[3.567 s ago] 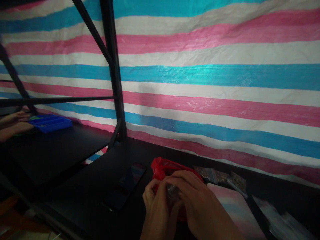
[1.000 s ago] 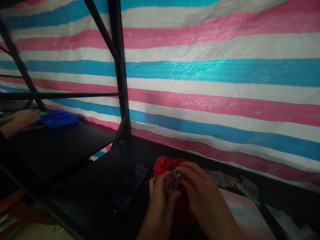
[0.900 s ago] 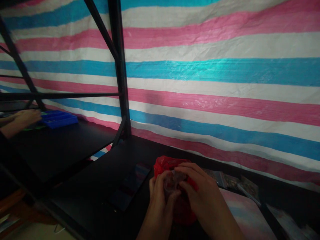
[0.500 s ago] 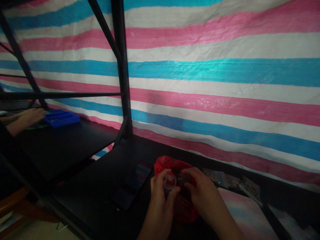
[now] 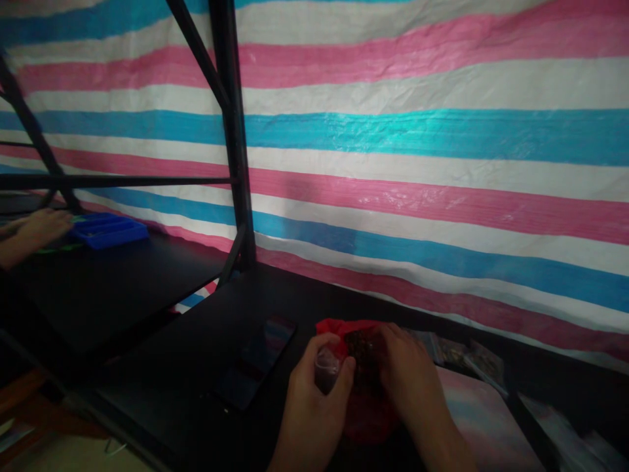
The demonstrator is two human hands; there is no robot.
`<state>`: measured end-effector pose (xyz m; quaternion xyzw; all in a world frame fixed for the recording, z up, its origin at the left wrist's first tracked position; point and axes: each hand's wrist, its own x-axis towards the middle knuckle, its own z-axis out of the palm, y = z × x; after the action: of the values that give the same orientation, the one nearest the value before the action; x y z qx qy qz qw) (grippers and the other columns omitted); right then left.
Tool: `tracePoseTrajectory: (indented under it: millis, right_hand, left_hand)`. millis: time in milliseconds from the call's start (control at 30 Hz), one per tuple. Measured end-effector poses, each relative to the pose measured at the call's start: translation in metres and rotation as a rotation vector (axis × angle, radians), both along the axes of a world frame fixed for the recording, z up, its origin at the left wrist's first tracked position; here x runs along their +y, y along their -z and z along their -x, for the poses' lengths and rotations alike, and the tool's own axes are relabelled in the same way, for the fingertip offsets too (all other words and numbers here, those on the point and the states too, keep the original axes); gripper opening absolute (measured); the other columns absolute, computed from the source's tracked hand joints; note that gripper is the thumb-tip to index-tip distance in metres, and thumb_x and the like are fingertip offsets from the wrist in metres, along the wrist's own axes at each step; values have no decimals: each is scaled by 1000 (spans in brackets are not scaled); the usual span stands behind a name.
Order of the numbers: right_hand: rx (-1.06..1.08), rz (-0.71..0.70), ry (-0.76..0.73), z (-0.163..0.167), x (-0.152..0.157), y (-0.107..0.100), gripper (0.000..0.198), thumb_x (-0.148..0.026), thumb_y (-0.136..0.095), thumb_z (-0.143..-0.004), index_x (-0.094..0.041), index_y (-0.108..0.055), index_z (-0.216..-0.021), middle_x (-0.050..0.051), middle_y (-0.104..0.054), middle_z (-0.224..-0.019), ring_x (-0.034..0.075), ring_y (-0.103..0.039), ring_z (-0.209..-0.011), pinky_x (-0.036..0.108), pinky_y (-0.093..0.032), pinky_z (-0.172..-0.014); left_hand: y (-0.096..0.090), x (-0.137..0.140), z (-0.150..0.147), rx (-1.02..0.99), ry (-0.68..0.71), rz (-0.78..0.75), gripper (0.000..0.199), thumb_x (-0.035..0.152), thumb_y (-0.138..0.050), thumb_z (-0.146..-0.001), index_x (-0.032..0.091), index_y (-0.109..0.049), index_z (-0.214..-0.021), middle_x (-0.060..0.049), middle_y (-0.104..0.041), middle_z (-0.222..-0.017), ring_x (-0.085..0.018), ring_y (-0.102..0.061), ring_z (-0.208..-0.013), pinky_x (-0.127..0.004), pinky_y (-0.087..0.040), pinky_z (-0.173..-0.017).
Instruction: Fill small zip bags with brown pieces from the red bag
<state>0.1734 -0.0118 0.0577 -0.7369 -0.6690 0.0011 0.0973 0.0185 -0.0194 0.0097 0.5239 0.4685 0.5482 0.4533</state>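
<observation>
My left hand (image 5: pixel 317 387) is closed round a small clear plastic cup (image 5: pixel 327 362), its round rim facing up. A red plastic bag (image 5: pixel 371 419) lies open between my hands on the black table. Dark, small bits (image 5: pixel 361 347) show inside its mouth, too dim to make out. My right hand (image 5: pixel 410 367) reaches into the right side of the bag with fingers curled down; its fingertips and whatever they hold are hidden.
A dark phone (image 5: pixel 258 360) lies left of my hands. Small clear packets (image 5: pixel 484 364) and a pale flat tray-like board (image 5: pixel 484 413) lie to the right. Another person's hands (image 5: pixel 42 229) are beside a blue compartment tray (image 5: pixel 111 231). A black metal post (image 5: pixel 236 144) stands behind.
My right hand has moved slightly right and deeper into the bag; the round clear thing at its fingers no longer shows. The dark bits are more visible. My left hand still holds the cup.
</observation>
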Motion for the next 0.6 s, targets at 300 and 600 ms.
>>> tracePoseTrajectory:
  millis: [300, 600]
  right_hand:
    - [253, -37, -50, -6, 3, 17, 55, 11, -47, -75, -10, -72, -118, 16, -75, -127, 30, -68, -122, 39, -49, -107]
    - [326, -40, -76, -4, 5, 27, 57, 9, -51, -75, -10, -73, -123, 17, -71, -135, 31, -63, -130, 40, -43, -113]
  left_hand:
    - [-4, 10, 9, -312, 209, 63, 33, 45, -84, -80, 20, -77, -99, -3, -76, -89, -19, -68, -84, -26, -51, -76]
    - [-2, 19, 4, -513, 233, 168, 33, 41, -88, -73, 20, -78, -96, -2, -75, -88, -18, -67, -79, -27, -52, -75]
